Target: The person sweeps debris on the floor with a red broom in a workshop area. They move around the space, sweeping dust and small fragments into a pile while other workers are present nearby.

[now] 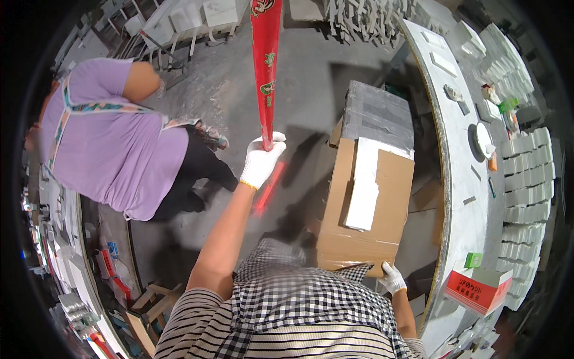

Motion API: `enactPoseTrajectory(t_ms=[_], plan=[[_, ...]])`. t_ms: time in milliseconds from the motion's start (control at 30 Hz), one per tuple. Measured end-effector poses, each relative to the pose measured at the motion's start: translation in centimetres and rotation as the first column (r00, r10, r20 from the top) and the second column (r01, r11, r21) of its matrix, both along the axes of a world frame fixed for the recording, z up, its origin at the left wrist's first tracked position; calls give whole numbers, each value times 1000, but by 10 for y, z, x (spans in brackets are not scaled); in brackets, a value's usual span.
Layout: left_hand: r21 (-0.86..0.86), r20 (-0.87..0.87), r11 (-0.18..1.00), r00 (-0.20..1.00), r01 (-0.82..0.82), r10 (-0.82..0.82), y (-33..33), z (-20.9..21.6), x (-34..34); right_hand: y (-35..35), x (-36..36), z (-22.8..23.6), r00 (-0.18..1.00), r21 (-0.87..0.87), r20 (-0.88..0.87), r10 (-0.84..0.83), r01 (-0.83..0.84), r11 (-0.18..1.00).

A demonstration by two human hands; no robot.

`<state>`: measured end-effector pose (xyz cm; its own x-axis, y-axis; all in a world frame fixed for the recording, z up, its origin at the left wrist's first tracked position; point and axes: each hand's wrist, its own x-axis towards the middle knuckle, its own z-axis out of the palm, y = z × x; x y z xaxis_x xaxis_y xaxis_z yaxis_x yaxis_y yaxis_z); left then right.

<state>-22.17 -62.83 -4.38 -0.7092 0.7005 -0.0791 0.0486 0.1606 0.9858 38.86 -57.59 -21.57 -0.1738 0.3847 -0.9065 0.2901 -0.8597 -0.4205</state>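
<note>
My left hand [263, 160], in a white glove, grips the narrow lower end of a long red strip [268, 66] with small green and white printed figures. The strip widens upward and runs out of view at the top, so I cannot tell its full shape. At my right, my right hand [392, 279], also gloved, is closed on the near right corner of a brown cardboard box [388, 215]. A white folded sheet [363, 185] lies on the box top. Grey tape or wrap [379, 113] covers its far end.
A person in a purple shirt [125, 137] bends at the left. Along the right runs a long workbench [448, 119] with stacks of white pieces [526, 185] and a red-and-white open box [478, 290]. Wooden framing [155, 311] stands at lower left.
</note>
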Motion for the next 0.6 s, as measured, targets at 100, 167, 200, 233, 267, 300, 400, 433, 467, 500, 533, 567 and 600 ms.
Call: enactPoseTrajectory(t_ms=[100,167,200,233,267,300,400,433,467,500,533,567,600], plan=[[-24,-2,999,1000,30,-30,15,-8,1,-8,12,11,988,0,152,-8,8,1000],[-8,31,997,996,80,-80,31,-10,-1,-7,15,10,984,29,178,-12,7,1000],[-15,44,995,994,102,-101,36,-10,-1,0,1,22,956,10,288,48,-53,999],[-13,18,989,989,147,-146,45,-12,-1,7,-5,28,842,161,482,243,-357,920],[-48,-20,981,981,190,-192,54,-19,-4,12,-13,34,644,227,680,352,-641,733],[-42,30,959,960,279,-278,63,-20,-3,21,-33,51,460,189,823,333,-775,603],[-65,-286,819,775,571,-563,92,-9,-7,52,-160,145,945,795,328,-15,-267,545],[-106,-464,762,645,639,-606,102,-20,-12,64,-196,173,987,750,160,-17,-110,652],[-161,-619,702,483,694,-620,110,-32,-16,74,-228,198,999,665,-11,-43,40,746],[-207,-573,652,449,730,-685,114,-33,-18,78,-266,228,993,602,-103,-51,103,792],[-210,-590,616,404,759,-699,117,-33,-22,83,-291,240,986,494,-159,-53,126,860],[-245,-580,567,350,787,-736,118,-31,-28,88,-319,255,946,386,-324,-8,140,912],[-283,-567,515,292,809,-770,118,-29,-34,91,-348,270,873,272,-487,18,133,953]])
